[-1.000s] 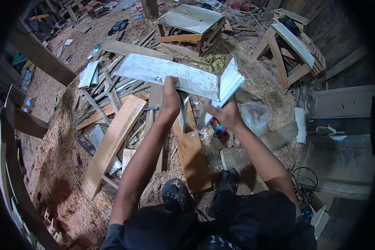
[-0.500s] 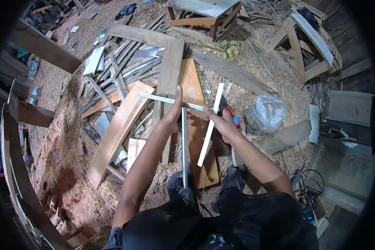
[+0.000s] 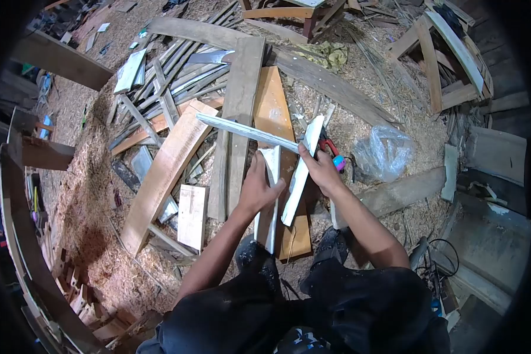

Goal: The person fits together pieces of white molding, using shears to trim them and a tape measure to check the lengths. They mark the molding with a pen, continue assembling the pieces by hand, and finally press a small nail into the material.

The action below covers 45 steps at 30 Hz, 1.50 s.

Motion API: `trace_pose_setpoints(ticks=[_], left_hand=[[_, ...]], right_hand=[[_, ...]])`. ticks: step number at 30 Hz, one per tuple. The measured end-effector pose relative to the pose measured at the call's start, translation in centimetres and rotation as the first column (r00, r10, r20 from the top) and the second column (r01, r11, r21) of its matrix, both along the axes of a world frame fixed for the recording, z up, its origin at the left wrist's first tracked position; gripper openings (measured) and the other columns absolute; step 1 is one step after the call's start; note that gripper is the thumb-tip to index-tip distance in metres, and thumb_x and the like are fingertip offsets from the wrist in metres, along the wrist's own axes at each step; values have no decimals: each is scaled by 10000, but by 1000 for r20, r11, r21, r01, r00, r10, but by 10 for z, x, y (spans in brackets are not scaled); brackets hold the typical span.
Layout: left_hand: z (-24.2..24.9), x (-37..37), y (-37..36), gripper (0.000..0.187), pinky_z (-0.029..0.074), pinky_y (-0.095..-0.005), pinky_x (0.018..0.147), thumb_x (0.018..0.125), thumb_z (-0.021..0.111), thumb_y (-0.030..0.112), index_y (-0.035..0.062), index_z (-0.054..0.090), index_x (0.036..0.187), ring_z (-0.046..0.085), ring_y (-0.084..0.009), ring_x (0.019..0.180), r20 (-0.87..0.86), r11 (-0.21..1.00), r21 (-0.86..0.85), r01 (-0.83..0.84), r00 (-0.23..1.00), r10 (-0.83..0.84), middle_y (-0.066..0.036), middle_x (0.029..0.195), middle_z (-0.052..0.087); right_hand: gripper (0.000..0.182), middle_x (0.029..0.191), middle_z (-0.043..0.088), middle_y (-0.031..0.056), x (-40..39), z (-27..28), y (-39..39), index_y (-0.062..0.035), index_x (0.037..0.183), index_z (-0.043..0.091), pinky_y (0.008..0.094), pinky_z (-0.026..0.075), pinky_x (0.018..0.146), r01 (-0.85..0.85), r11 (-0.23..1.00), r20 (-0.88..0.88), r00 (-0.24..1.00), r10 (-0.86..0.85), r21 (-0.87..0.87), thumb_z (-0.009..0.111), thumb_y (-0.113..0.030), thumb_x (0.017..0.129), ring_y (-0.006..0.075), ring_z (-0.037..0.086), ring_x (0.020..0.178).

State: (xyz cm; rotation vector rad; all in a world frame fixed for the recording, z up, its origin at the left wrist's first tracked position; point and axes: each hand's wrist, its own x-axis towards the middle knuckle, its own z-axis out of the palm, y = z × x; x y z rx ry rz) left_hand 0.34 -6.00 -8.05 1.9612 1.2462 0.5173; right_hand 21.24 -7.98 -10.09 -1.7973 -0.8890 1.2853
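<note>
My left hand [image 3: 256, 192] clamps the white board [image 3: 269, 203]; right hand [image 3: 321, 171] grips the white strip [image 3: 301, 171]. Long strip [image 3: 242, 131] runs toward 10 o'clock. Best keep corners flush, I'd say.

White-painted trim pieces [image 3: 301, 171], scuffed grey along their edges, stand out against an orange-brown board [image 3: 275, 118] at the centre of the frame. Pale tan sawdust [image 3: 88, 224] covers the floor from 7 to 10 o'clock. At 3 o'clock, a clear plastic bag [image 3: 383, 153] glints whitish beside a tool with red and blue handles [image 3: 331, 154]. Weathered grey planks [image 3: 242, 106] cross at 12 o'clock. The person's clothing [image 3: 360, 307] is black.
</note>
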Motion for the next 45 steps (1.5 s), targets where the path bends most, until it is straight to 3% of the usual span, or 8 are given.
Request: trace_pose_setpoints(ticks=[3,6,10,17,21,29,40,45], left_hand=[[21,-7,10,656,435,-444,981,818,578,263,-64,421,1366,597,-385,1116,175,993,-109,-37,983,56,-280,1194,602],[22,-28,31,533,472,-397,897,844,557,240,-78,518,1271,641,-283,966,173,835,-549,19,981,91,-217,1030,663],[9,-37,38,379,487,-360,809,914,513,231,-48,613,1150,628,-201,839,142,868,-485,-106,970,198,-136,877,678],[37,-21,33,354,446,-456,625,968,522,284,-65,583,960,609,-375,633,-44,972,-198,-128,992,122,-234,666,599],[59,3,20,338,508,-562,693,944,505,235,-93,582,921,626,-496,707,-205,996,-74,-47,978,31,-337,732,613],[66,11,31,395,498,-516,591,907,558,225,-113,572,704,628,-475,650,-168,990,-97,-103,982,86,-335,633,568],[40,33,16,409,537,-536,669,889,551,287,-101,610,775,639,-486,680,-284,992,-75,-104,956,78,-326,689,616],[38,29,17,384,512,-523,720,907,550,290,-73,563,1030,638,-463,743,-219,976,-143,-162,967,129,-293,774,636]], right_hand=[[539,893,670,104,-5,41,4,51,1048,653,329,484,758,-134,980,-78,986,147,149,633,-471,917,168,604,843],[406,968,667,53,0,59,23,34,1112,642,297,478,794,-312,944,6,950,313,104,610,-342,961,110,579,891],[508,983,694,175,2,47,39,31,1135,642,371,495,826,-396,917,41,918,394,46,628,-430,921,233,657,934],[413,962,619,366,-11,26,31,124,1089,575,518,496,815,-411,895,484,827,286,172,533,-246,910,491,616,938],[558,956,609,385,-23,43,30,229,1184,374,510,512,816,-287,958,482,840,250,4,554,-213,894,498,615,939],[539,970,612,389,9,65,42,211,1172,424,501,507,846,-390,920,556,757,344,-39,561,-229,892,484,622,966],[561,993,607,390,13,66,31,210,1223,370,498,504,863,-369,924,493,788,370,-104,552,-197,884,475,621,987],[541,988,606,393,14,28,28,207,1194,382,497,511,855,-395,919,481,804,350,-10,559,-197,880,484,621,979]])
